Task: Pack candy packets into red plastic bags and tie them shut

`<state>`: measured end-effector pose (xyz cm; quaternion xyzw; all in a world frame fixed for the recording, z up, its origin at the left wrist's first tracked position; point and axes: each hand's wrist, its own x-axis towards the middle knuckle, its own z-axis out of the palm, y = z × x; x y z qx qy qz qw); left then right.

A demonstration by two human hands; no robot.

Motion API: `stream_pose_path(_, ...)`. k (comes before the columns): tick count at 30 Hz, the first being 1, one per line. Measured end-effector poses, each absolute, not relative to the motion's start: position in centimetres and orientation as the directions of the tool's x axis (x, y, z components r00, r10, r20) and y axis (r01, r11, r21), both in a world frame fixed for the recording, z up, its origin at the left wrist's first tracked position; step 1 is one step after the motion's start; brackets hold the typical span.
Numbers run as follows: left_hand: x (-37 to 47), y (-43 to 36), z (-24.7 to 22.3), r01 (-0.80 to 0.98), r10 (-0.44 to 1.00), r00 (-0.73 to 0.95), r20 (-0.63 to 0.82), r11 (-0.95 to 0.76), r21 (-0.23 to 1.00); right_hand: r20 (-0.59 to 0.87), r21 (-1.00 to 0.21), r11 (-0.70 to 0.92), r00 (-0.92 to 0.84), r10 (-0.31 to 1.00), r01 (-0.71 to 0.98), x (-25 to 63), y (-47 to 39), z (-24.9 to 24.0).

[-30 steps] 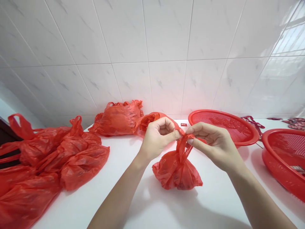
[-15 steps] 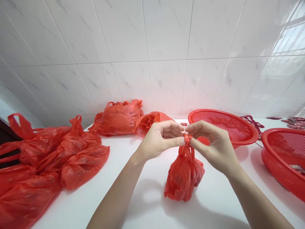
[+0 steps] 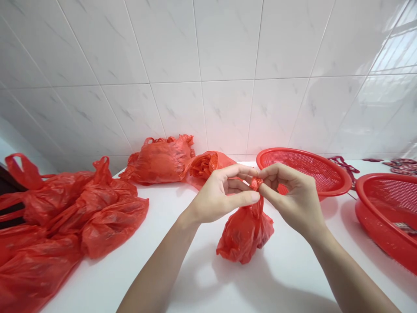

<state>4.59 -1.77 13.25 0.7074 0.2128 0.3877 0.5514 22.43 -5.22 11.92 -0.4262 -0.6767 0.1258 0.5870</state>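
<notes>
A small, filled red plastic bag [image 3: 244, 237] hangs between my hands over the white table, its neck gathered at the top. My left hand [image 3: 224, 191] is closed at the bag's neck, thumb pointing right across the front. My right hand [image 3: 288, 191] pinches the twisted handles from the other side, thumb and fingertips pressed together. The fingers partly hide the bag's top, so whether it is knotted I cannot make out. What fills the bag shows only as darker patches through the plastic.
Several filled red bags [image 3: 107, 217] are heaped at the left. Against the tiled wall [image 3: 176, 104] lie a larger full bag [image 3: 159, 161] and a crumpled one [image 3: 205, 165]. Two red mesh baskets stand at the right, one farther back [image 3: 306, 169] and one nearer [image 3: 374, 217].
The small bag has risen slightly and swung left, its body tilting. Both hands have drawn closer together around its neck, the left thumb now lower and farther right.
</notes>
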Motion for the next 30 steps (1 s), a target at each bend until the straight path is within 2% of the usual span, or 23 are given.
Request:
stream_pose_path(3,4.7,-1.9,13.1,-0.143,0.734,0.573,0.365,-0.349,0.926,0.62,-0.748,0.586,0.015,0.784,0.313,22.8,-4.8,12.3)
stream_pose_path(7,5.0,-2.1,13.2,-0.179,0.774,0.457,0.438,-0.402,0.898,0.475,-0.852,0.508,-0.22,0.852,0.128,24.2,-3.8,12.8)
stream_pose_path(11,5.2,-2.1,13.6,-0.214,0.818,0.341,0.463,-0.412,0.886,0.293,-0.852,0.458,-0.496,0.817,0.252,24.7,-3.0,11.9)
stream_pose_path(15,4.7,-2.0,14.0,-0.213,0.853,0.298,0.428,-0.378,0.901,0.119,-0.843,0.394,-0.587,0.801,0.367,23.2,-2.7,10.2)
stream_pose_path(19,3.8,-1.7,14.4,-0.235,0.871,0.247,0.424,-0.371,0.898,0.098,-0.851,0.363,-0.564,0.82,0.379,22.1,-2.6,9.7)
stream_pose_path(22,2.9,-0.8,14.9,-0.328,0.899,0.151,0.411,-0.347,0.879,0.114,-0.834,0.375,-0.54,0.834,0.404,22.1,-2.8,10.1)
stream_pose_path(25,2.1,0.4,15.2,-0.438,0.945,0.05,0.323,-0.27,0.857,0.178,-0.824,0.429,-0.549,0.817,0.371,22.3,-3.1,10.6)
stream_pose_path(28,1.7,1.2,15.2,-0.508,0.976,0.026,0.217,-0.174,0.844,0.234,-0.811,0.481,-0.569,0.788,0.333,22.4,-3.2,10.8)
stream_pose_path(30,1.8,1.4,15.0,-0.526,0.978,0.022,0.208,-0.166,0.834,0.256,-0.799,0.502,-0.569,0.782,0.33,22.4,-3.2,10.8)
